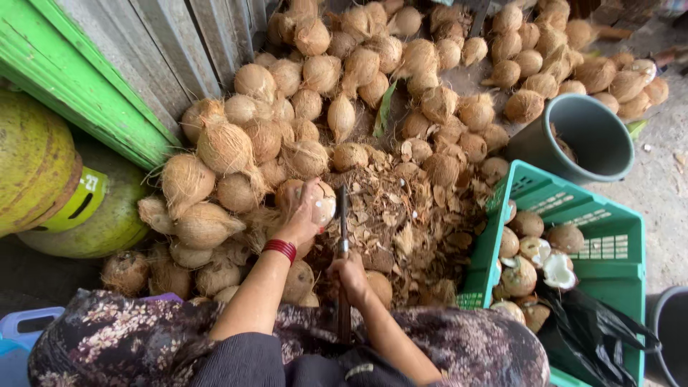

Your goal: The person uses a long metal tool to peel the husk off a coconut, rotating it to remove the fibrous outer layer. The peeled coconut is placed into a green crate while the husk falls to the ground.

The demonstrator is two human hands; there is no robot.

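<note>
Far left of frame: yellow-green gas cylinder (36,172) is lying against the green-painted board (86,93), out of the work zone. Next, the heap of husked coconuts (236,143) is filling the upper-left to centre.

Left hand (304,218), red bracelet (279,249) on the wrist, is clenching a partly shelled coconut (315,201) at centre frame, fingers wrapped round its near side, pale patch facing up. Grip is closed on the nut.

Just right of it, right hand (351,276) is clenching the handle of a cleaver-like knife (343,222), blade standing upright, touching or just beside the nut; exact contact hard to tell.

To do it well, as I judge it: keeping left fingers behind the blade line, turning the nut a little per chip, striking short with the blade edge angled off the shell, letting chips drop onto the pile of shell scraps (401,222) at centre.

Right side: green plastic crate (609,236) is holding peeled coconuts (530,251); grey bucket (595,136) is sitting above it, upper right. Black plastic bag (595,337) is hanging over the crate's near edge.
</note>
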